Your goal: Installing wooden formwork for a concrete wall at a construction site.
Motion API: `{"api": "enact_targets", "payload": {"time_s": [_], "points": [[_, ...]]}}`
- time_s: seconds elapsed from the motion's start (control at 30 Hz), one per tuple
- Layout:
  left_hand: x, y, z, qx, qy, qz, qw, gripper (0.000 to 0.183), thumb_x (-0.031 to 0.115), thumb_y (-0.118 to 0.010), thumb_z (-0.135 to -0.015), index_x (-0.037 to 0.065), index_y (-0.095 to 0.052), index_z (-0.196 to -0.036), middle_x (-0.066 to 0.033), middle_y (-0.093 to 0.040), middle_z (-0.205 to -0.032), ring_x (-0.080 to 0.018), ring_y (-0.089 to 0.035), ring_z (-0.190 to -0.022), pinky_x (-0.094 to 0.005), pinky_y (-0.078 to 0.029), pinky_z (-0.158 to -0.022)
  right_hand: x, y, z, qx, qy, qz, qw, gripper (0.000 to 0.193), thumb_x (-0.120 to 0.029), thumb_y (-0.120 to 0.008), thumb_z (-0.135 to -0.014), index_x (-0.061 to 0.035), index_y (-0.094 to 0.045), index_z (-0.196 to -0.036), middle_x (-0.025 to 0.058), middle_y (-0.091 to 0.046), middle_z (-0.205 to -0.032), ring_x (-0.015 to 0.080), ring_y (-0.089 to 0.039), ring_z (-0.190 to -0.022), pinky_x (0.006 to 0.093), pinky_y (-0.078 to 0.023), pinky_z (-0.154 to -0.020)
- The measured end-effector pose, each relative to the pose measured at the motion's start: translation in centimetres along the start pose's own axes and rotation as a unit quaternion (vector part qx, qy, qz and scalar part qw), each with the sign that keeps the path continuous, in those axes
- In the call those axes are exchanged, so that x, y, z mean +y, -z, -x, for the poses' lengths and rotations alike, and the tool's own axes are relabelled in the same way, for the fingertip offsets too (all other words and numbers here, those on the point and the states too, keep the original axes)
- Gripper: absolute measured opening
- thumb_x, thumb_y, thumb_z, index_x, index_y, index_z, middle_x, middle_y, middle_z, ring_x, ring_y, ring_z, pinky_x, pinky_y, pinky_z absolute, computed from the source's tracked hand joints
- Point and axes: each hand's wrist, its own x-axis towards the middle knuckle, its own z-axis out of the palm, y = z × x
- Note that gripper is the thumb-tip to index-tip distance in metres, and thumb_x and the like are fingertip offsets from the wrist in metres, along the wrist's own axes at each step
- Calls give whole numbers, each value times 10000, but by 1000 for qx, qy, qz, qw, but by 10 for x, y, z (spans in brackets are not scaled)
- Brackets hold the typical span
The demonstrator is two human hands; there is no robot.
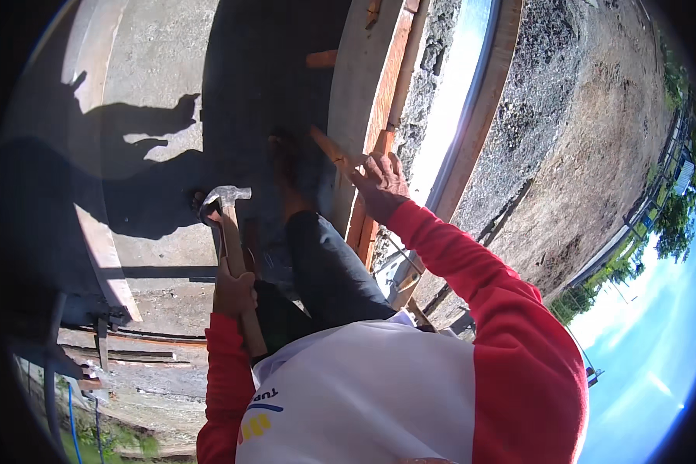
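Our white-and-red shirt [363, 379] fills the bottom. At left, our shadow [139, 185] falls over the ground [158, 62]. Next, our left hand [235, 292] is closed round the handle of the hammer [231, 240], its head clear of the wood. Right of our dark trousers [336, 271], our right hand [383, 185] is half closed at the stick [326, 145] slanting across the board [361, 85]; we cannot tell whether it grips or merely steadies. A stray swing, we judge, could catch our fingers, so near the wood; glare beside deep shade might spoil our aim, and a crooked hit might split the stick. The hammer has a bright metal claw head and a plain wooden handle; the stick looks orange-brown and rough.
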Motion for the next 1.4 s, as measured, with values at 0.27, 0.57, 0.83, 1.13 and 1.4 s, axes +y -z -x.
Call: {"api": "enact_targets", "payload": {"time_s": [0.27, 0.57, 0.83, 1.13, 1.4], "points": [[-64, 108, 64, 115, 162, -204, 959, 171, 50, -526, -582, -3, -375, -643, -95, -433, -479, -214, -477, -374, -307, -381, -294, 22, -50, 78, -198, -415, -331, 824, 455, -298, -524, -649, 0, -339, -938, 195, -509, -825, 313, -496, -803, 376, -392, -691], [13, 77, 102, 88, 68, -505, 856, 271, 66, -536, -581, -12, -390, -795, -105, -471, -526, -215, -502, -405, -323, -415, -341, 32, -98, 74, -102, -472, -420, 768, 299, -221, -454, -667, -39, -394, -897, 185, -520, -799, 310, -514, -769, 383, -409, -650], [103, 14, 102, 64, 22, -499, 864, 308, 99, -506, -571, -10, -362, -820, -97, -448, -529, -190, -475, -380, -303, -393, -327, 6, -98, 106, -15, -465, -424, 777, 191, -137, -346, -718, -12, -423, -841, 211, -525, -730, 331, -528, -698, 391, -431, -581], [122, 49, 159, 46, -67, -601, 795, 278, 83, -498, -604, -9, -381, -839, -89, -452, -533, -173, -469, -381, -294, -418, -333, -30, 34, 195, 172, -469, -359, 788, 143, -114, -366, -699, 4, -395, -772, 212, -514, -673, 355, -515, -646, 407, -416, -563], [138, 85, 167, -112, -1, -210, 971, 178, 206, -510, -705, 88, -394, -770, -37, -439, -556, -121, -438, -431, -250, -382, -375, -75, 92, 228, 287, -523, -264, 758, 141, -86, -426, -669, -26, -326, -748, 191, -487, -647, 352, -479, -570, 427, -364, -487]]}}
